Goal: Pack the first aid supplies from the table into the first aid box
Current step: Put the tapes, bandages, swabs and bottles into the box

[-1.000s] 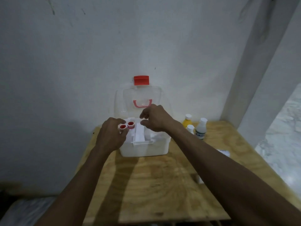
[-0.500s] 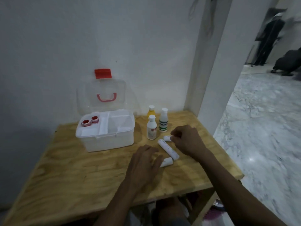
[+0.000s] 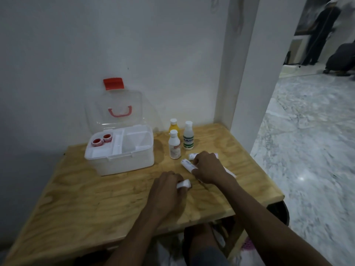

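- Your left hand (image 3: 165, 191) has a light, soft bandage roll (image 3: 183, 183) in its grip, right of the box (image 3: 123, 160).
- Your right hand (image 3: 208, 167) closes on a longer roll (image 3: 188, 165); hold it mid-length.

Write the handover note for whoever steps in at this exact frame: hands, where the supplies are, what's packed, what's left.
Left hand: closed around a short white bandage roll, low over the table.
Right hand: resting on the long white roll; whether it grips is unclear. Another small roll lies just behind it.
First aid box: open, lid up against the wall, at the table's back left.
Done: two red tape rolls sit in the tray's left compartment.
Left: all the white rolls, and three bottles standing upright right of the box.
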The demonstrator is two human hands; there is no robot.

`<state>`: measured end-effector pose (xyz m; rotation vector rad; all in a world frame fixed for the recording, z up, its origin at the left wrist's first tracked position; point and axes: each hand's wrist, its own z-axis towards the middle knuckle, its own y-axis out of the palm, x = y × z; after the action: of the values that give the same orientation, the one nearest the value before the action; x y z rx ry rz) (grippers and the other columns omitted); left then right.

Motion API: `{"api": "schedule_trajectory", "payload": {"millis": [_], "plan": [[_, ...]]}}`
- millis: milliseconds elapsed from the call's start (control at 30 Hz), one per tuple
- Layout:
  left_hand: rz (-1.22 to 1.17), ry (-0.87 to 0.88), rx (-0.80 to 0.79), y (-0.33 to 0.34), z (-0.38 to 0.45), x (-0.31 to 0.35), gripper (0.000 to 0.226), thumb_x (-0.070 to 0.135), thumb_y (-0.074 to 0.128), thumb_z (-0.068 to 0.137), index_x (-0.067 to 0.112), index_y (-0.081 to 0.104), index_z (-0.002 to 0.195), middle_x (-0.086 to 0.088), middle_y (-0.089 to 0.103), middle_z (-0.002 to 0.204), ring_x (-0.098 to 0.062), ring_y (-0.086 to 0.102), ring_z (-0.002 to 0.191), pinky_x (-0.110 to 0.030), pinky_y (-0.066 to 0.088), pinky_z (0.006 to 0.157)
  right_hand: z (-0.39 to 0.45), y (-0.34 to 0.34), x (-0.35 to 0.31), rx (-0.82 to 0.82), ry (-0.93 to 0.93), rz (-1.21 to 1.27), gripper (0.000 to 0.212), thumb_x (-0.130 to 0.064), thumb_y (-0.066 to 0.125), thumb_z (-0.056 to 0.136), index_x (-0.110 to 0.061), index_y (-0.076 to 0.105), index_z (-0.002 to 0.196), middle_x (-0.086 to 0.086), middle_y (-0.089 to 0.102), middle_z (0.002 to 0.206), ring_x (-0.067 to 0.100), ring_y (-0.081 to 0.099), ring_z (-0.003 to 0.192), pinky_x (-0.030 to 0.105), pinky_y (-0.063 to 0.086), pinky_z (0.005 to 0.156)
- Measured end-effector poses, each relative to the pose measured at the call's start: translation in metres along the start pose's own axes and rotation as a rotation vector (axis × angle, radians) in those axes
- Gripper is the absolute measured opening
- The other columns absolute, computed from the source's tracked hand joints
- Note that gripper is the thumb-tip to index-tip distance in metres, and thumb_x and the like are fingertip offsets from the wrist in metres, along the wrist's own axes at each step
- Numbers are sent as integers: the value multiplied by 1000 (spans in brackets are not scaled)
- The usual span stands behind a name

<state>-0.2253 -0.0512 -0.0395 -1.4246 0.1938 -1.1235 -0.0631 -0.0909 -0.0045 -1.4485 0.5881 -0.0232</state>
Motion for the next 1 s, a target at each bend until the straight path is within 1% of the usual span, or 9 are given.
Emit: {"api": "schedule_trajectory", "payload": {"millis": [67, 200, 333, 467, 533, 600, 767, 833, 1000], "plan": [[-24, -9, 31, -13, -6, -7, 25, 42, 59, 87, 22, 72, 94, 9, 65, 89, -8, 53, 83, -24, 39, 69, -2, -3, -8, -8, -1, -1, 37, -43, 50, 95, -11, 66, 104, 7, 66, 109, 24, 63, 106, 32, 41, 89], [-59, -44, 171, -56, -21, -26, 24, 38, 64, 86, 21, 71, 101, 6, 67, 94, -10, 58, 87, -27, 47, 76, -13, -21, -43, 28, -26, 117, 45, -55, 55, 89, -15, 73, 98, 0, 68, 93, 16, 63, 84, 25, 43, 69], [-107, -165, 497, -110, -30, -46, 15, 27, 73, 82, 20, 72, 95, 9, 67, 91, -8, 61, 83, -23, 51, 72, -3, -41, -95, 78, -95, 307, 29, -32, 70, 79, -17, 71, 104, 0, 74, 82, 7, 63, 68, 21, 47, 61], [-107, -367, 625, -155, -17, -75, 20, 25, 73, 81, 18, 74, 100, 10, 67, 93, -14, 65, 83, -23, 46, 72, 28, -42, -151, 117, -91, 494, 43, -29, 71, 72, -18, 66, 114, 4, 72, 100, 16, 68, 89, 32, 57, 77], [-88, -455, 636, -171, -7, -91, 22, 27, 72, 82, 15, 74, 100, 3, 72, 93, -17, 67, 83, -23, 43, 73, 45, -37, -177, 111, -96, 501, 45, -26, 72, 72, -16, 65, 116, 6, 67, 115, 21, 64, 101, 36, 56, 85], [-72, -531, 617, -178, 5, -104, 27, 30, 73, 81, 14, 73, 102, -3, 75, 95, -20, 68, 84, -23, 43, 72, 59, -32, -197, 100, -100, 501, 42, -20, 74, 72, -10, 66, 113, 8, 65, 115, 22, 63, 99, 36, 55, 85], [0, -566, 537, -169, 28, -122, 35, 38, 70, 81, 17, 72, 109, -4, 75, 105, -22, 70, 88, -31, 56, 76, 89, -13, -226, 43, -77, 407, 20, -19, 75, 80, -9, 58, 84, 1, 52, 77, 12, 49, 67, 18, 38, 58], [42, -568, 519, -165, 31, -124, 34, 38, 69, 82, 20, 72, 111, -2, 74, 109, -21, 70, 91, -37, 57, 81, 97, -2, -230, 44, -72, 374, 25, -20, 74, 81, -10, 52, 77, -1, 44, 65, 10, 44, 57, 17, 37, 57], [145, -585, 449, -157, 31, -134, 34, 40, 70, 79, 24, 72, 109, 0, 74, 108, -23, 68, 97, -44, 52, 92, 109, 17, -230, 37, -91, 313, 34, -17, 73, 81, -15, 41, 69, -3, 38, 61, 9, 40, 53, 17, 31, 51]]}}
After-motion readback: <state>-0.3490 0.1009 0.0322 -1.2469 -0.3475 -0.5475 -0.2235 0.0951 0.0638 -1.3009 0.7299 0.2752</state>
